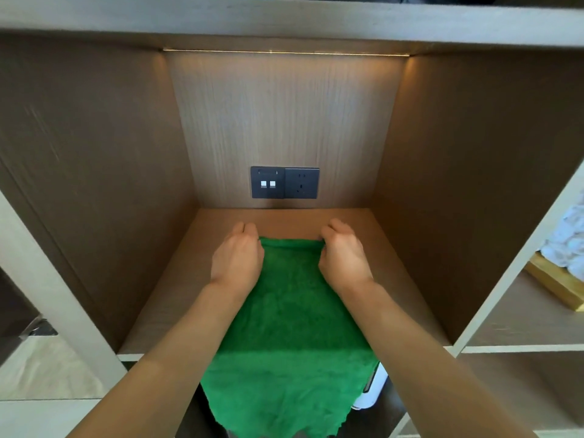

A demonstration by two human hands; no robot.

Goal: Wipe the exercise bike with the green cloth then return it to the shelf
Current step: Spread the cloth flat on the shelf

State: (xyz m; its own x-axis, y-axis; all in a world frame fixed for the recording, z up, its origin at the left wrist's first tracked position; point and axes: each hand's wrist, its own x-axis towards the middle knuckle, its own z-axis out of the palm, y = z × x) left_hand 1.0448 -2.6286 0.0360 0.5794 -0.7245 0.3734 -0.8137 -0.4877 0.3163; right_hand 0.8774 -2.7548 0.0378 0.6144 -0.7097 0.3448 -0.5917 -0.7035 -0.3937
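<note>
While pinched flat, rumpled green cloth [290, 311]

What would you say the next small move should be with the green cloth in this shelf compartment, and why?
Probably slide the green cloth deeper into the shelf. The left hand and right hand pinch its far corners, yet its near half hangs over the front edge.

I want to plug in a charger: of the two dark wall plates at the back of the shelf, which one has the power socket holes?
The right dark plate, nearest the right hand; the left dark plate shows two small white squares instead.
</note>
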